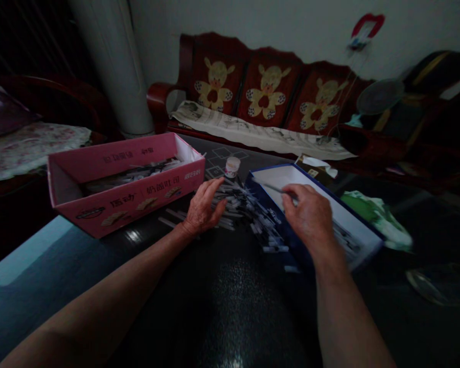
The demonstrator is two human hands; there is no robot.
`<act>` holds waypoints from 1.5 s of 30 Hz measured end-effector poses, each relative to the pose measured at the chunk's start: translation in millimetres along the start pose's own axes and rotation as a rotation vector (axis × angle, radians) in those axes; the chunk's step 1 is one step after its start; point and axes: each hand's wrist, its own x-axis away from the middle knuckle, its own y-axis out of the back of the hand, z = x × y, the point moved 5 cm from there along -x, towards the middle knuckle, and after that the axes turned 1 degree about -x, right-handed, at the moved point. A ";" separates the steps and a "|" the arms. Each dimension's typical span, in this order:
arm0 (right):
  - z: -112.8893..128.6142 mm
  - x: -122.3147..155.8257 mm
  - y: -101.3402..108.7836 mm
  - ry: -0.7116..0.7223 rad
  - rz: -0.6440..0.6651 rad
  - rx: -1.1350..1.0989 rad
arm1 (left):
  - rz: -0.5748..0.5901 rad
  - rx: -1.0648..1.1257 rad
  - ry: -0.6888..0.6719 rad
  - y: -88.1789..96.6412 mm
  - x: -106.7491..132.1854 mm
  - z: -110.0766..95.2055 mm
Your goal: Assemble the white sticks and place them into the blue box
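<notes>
My right hand [308, 212] pinches a slim pen [267, 185], its far end pointing left over the blue box [352, 230] with a white inside. Several similar pens lie in the lower end of that box. My left hand [204, 207] hovers at the left side of a heap of pen pieces [235, 202], fingers stretched and thumb apart, with nothing visible in it. The heap holds pale barrels on the left and dark, capped-looking pieces [266, 225] on the right. To the left stands a pink box [138, 189] with more slim pieces inside.
A small white cup [232, 166] stands behind the heap. A green and white bag [379, 217] lies right of the blue box, with a round clear object [440, 283] nearer me. Beyond the dark table [230, 306] is a wooden sofa [260, 97] with bear-patterned cushions.
</notes>
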 end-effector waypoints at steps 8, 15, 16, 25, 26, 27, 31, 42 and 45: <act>-120.9 12.9 20.4 -0.604 0.419 0.092 | -0.044 -0.046 0.062 -0.3 -0.4 8.0; -150.1 27.2 -0.2 -0.513 0.565 -0.004 | -0.130 -0.083 0.116 4.7 -2.1 17.9; -148.5 25.5 1.7 -0.494 0.548 -0.007 | -0.135 -0.078 0.136 5.0 -2.0 20.0; 11.2 5.0 4.2 -0.012 0.335 -0.106 | -0.229 -0.004 0.250 7.1 -0.7 35.6; 39.0 10.5 -5.4 0.072 0.329 -0.150 | -0.239 0.005 0.270 7.9 -0.7 37.6; 65.4 18.3 -17.1 0.153 0.345 -0.191 | -0.247 0.012 0.290 8.8 -0.7 39.5; 137.0 58.2 -65.4 0.356 0.468 -0.252 | -0.271 0.024 0.369 11.8 -0.7 44.5; 142.7 79.3 -96.7 0.337 0.463 -0.111 | -0.287 0.009 0.288 12.5 -4.2 34.1; 123.2 68.7 -90.4 0.215 0.401 -0.133 | -0.299 -0.005 0.181 15.7 -7.1 21.3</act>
